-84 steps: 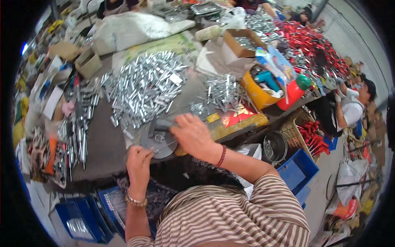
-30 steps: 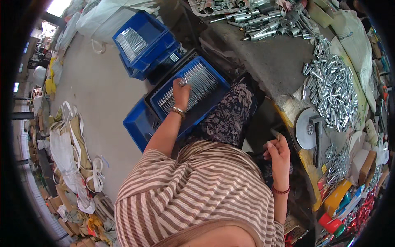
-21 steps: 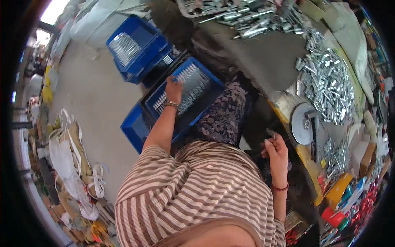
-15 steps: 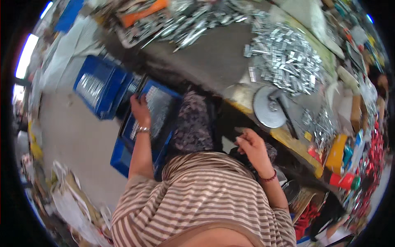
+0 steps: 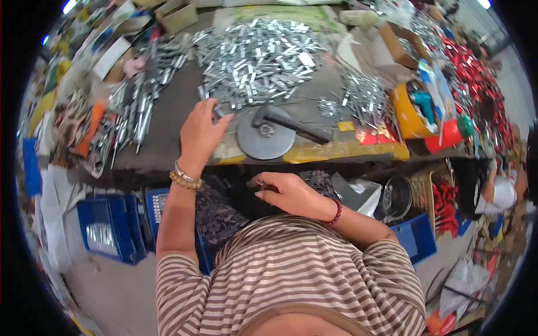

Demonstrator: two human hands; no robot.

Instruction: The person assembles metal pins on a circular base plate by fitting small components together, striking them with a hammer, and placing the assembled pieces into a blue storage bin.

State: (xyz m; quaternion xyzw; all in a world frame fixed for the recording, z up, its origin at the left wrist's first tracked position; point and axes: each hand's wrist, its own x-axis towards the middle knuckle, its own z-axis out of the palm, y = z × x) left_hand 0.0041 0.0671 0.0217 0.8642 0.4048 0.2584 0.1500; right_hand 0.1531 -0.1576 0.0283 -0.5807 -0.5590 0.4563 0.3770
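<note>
My left hand (image 5: 199,134) reaches over the bench at the lower left edge of a heap of small shiny metal pieces (image 5: 263,61). Its thumb and fingers close on a small grey metal piece (image 5: 217,113). Right of that hand lies a round metal disc (image 5: 255,144), with a dark-handled hammer (image 5: 300,130) resting across it and a small nut-like part (image 5: 266,130) on top. My right hand (image 5: 294,193) is held over my lap, below the bench edge. Its fingers are curled together, and whatever lies between their tips is too small to make out.
Long metal rods (image 5: 143,112) and an orange-handled tool (image 5: 91,129) lie on the bench's left. At right are smaller metal parts (image 5: 364,98), a yellow container (image 5: 409,112) and a red-green bottle (image 5: 448,134). Blue bins (image 5: 106,229) stand at lower left; another blue bin (image 5: 414,238) stands at right.
My view has swung from the blue bins at left to face the bench. My left hand has left the bin and now reaches to the metal heap. My right hand stays over my lap.
</note>
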